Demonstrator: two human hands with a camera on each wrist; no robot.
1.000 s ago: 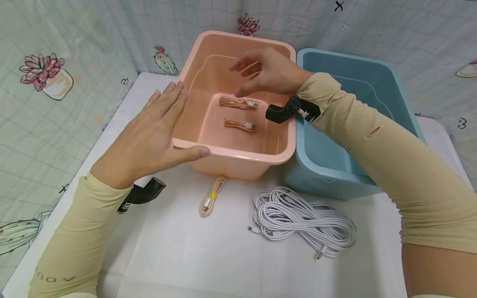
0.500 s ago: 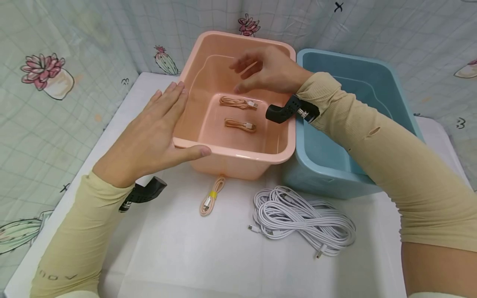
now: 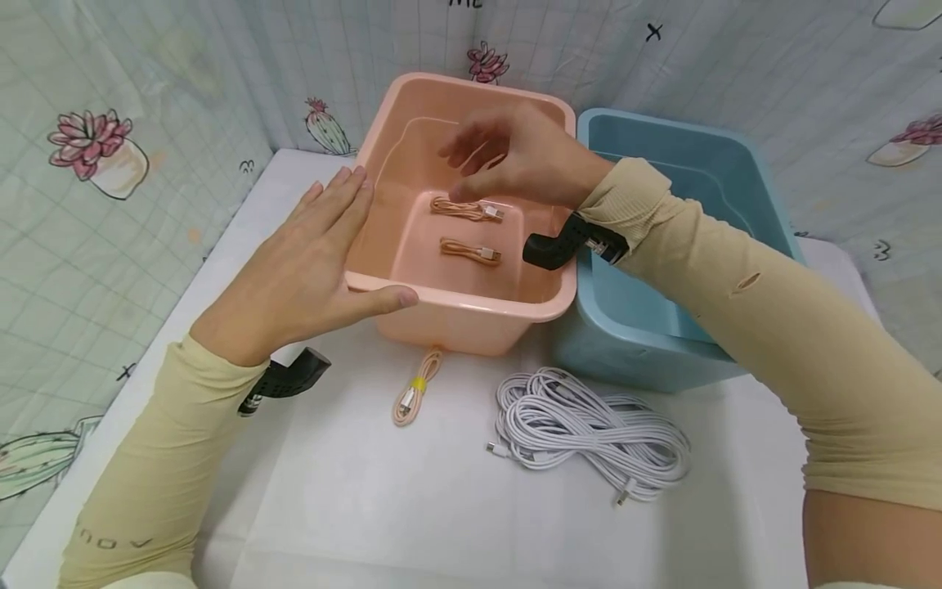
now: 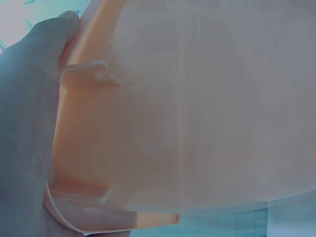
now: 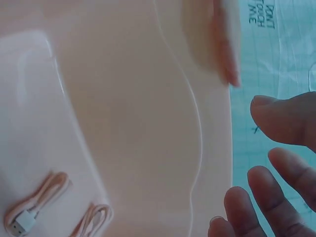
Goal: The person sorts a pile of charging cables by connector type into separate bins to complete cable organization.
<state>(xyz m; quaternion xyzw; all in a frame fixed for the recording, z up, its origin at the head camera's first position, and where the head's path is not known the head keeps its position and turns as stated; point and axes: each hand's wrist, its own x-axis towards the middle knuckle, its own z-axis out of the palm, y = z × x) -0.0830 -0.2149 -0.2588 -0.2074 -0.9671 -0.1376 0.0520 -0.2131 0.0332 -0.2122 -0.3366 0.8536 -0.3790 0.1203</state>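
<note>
My left hand (image 3: 294, 270) rests on the near left corner of a peach plastic basin (image 3: 471, 306), fingers straight along the rim and thumb along the front edge. In the left wrist view it lies against the basin's outer wall (image 4: 197, 123). Above the basin floor hovers my right hand (image 3: 533, 155), fingers loosely bent, holding nothing. Two coiled peach USB cables lie inside: one (image 3: 462, 209) farther back beneath the right thumb, the other (image 3: 469, 251) nearer. In front of the basin, a similar coiled cable (image 3: 417, 388) has a yellow band round it.
A blue basin (image 3: 625, 353) stands right beside the peach one, with the right forearm across it. A tangled bundle of white cables (image 3: 589, 433) lies on the white table (image 3: 383, 507) in front. A printed curtain (image 3: 397, 41) hangs behind and at the left.
The head view has tilted slightly, shifting the basins down a little. My right hand has drifted slightly left over the peach basin. The left hand stays on the rim.
</note>
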